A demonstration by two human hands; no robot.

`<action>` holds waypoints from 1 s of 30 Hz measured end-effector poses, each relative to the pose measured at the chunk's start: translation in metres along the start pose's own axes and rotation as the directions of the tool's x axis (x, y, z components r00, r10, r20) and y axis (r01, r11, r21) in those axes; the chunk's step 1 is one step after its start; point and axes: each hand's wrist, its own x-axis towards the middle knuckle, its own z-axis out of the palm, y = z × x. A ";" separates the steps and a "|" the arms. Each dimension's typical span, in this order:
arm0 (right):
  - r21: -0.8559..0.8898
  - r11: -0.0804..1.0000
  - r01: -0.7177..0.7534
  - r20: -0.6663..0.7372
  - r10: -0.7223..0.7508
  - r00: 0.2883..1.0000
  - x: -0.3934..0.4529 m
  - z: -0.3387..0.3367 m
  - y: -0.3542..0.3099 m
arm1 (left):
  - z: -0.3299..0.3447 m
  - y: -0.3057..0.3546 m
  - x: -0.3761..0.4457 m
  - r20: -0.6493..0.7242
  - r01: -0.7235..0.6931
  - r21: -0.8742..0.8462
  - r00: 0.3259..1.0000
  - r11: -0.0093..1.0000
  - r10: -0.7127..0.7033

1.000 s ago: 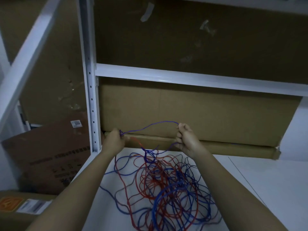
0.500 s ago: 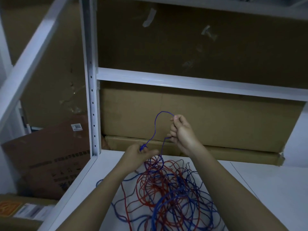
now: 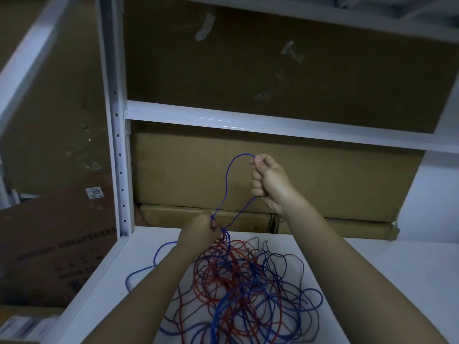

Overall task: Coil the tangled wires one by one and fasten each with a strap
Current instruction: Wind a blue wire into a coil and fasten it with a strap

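Observation:
A tangle of red and blue wires (image 3: pixel 238 289) lies on the white shelf (image 3: pixel 397 274) in front of me. One blue wire (image 3: pixel 227 177) rises out of the tangle in a tall loop. My right hand (image 3: pixel 269 181) is raised above the shelf and grips the top of that loop in a fist. My left hand (image 3: pixel 201 232) sits lower, just above the tangle's far edge, and pinches the same blue wire where the loop's two strands meet. No strap is in view.
A white metal upright (image 3: pixel 116 150) and a crossbeam (image 3: pixel 273 125) frame the shelf. Brown cardboard boxes (image 3: pixel 298 180) stand close behind my hands. Another carton (image 3: pixel 57 239) leans at the left, beyond the shelf edge.
My left hand came down and inward from the upright to the tangle's far edge. The right hand rose a little, and the blue wire went from a flat span to a tall loop.

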 end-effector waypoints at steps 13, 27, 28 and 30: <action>-0.148 0.972 -0.183 0.083 0.197 0.977 -0.043 -0.043 0.036 | 0.027 0.002 -0.003 0.080 0.028 -0.144 0.997 0.989 -0.017; -0.993 0.110 -0.033 -0.069 -0.338 0.939 -0.031 -0.100 0.119 | -0.036 0.013 -0.018 0.302 0.274 -0.918 0.952 0.287 0.058; -1.000 0.027 0.003 -0.008 -0.403 0.915 -0.030 -0.087 0.120 | -0.038 0.016 -0.018 0.270 0.229 -0.905 0.961 0.359 0.066; -0.977 -0.016 0.211 0.192 -0.488 0.852 -0.028 -0.058 0.114 | -0.039 0.022 -0.018 0.165 0.090 -0.833 0.982 0.547 0.089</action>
